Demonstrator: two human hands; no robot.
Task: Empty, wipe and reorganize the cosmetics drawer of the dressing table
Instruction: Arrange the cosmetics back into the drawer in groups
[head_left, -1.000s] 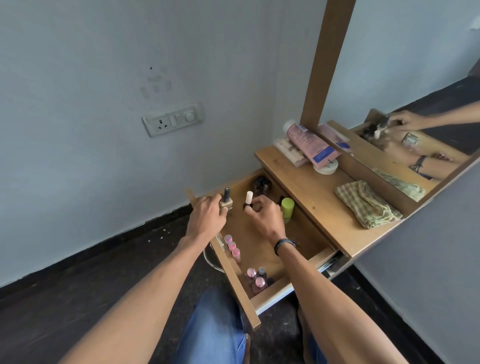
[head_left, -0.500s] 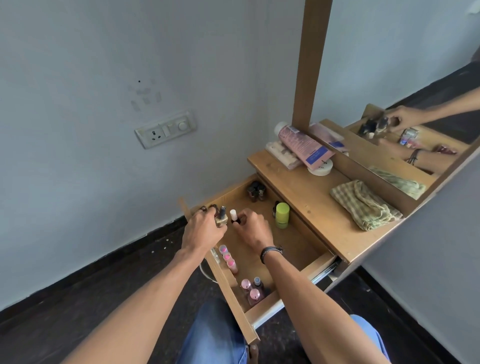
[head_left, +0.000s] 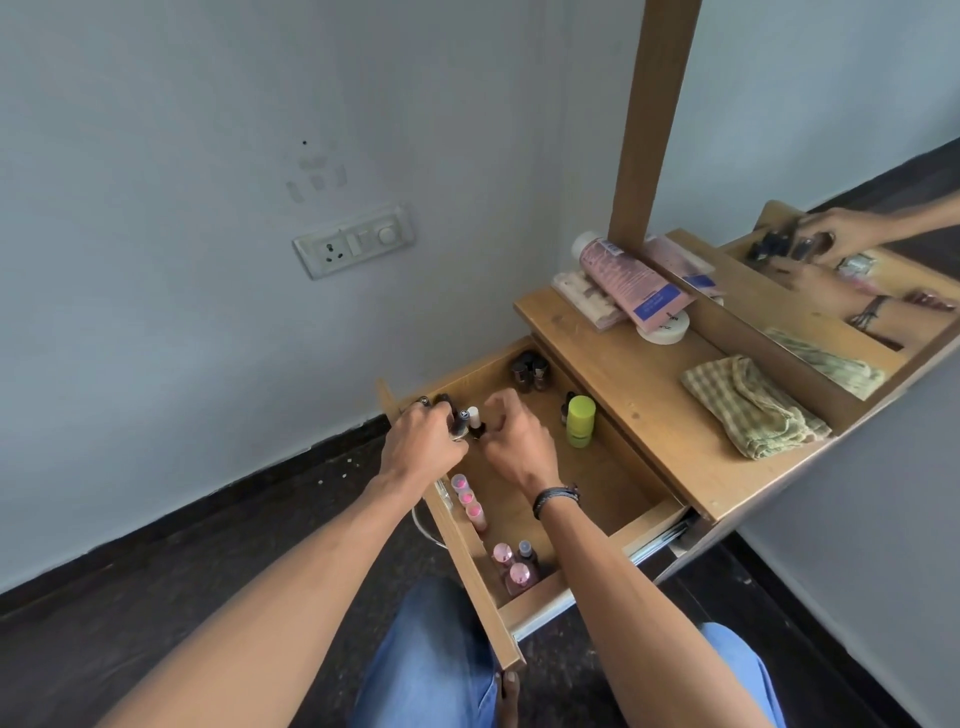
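The wooden drawer (head_left: 597, 499) of the dressing table stands pulled out below me. My left hand (head_left: 423, 441) grips a dark-capped nail polish bottle (head_left: 96, 421) at the drawer's far left corner. My right hand (head_left: 511, 436) pinches a white-capped dark bottle (head_left: 110, 420) right beside it. Dark bottles (head_left: 530, 371) are grouped at the drawer's far end, and a lime green capped container (head_left: 580, 420) stands by the right wall. Three pink-capped tubes (head_left: 467, 501) line the left wall. Pink bottles (head_left: 514, 566) sit in the near corner.
On the tabletop (head_left: 649, 405) lie a checked cloth (head_left: 748, 408), a pink tube (head_left: 631, 283) leaning on a white round jar (head_left: 670, 330), and a flat pack (head_left: 584, 296). The mirror (head_left: 831, 182) rises behind. A wall socket (head_left: 356, 241) is at the left.
Both hands with their bottles have moved down and left, from the middle of the drawer's far end to its far left corner. The view has shifted slightly.
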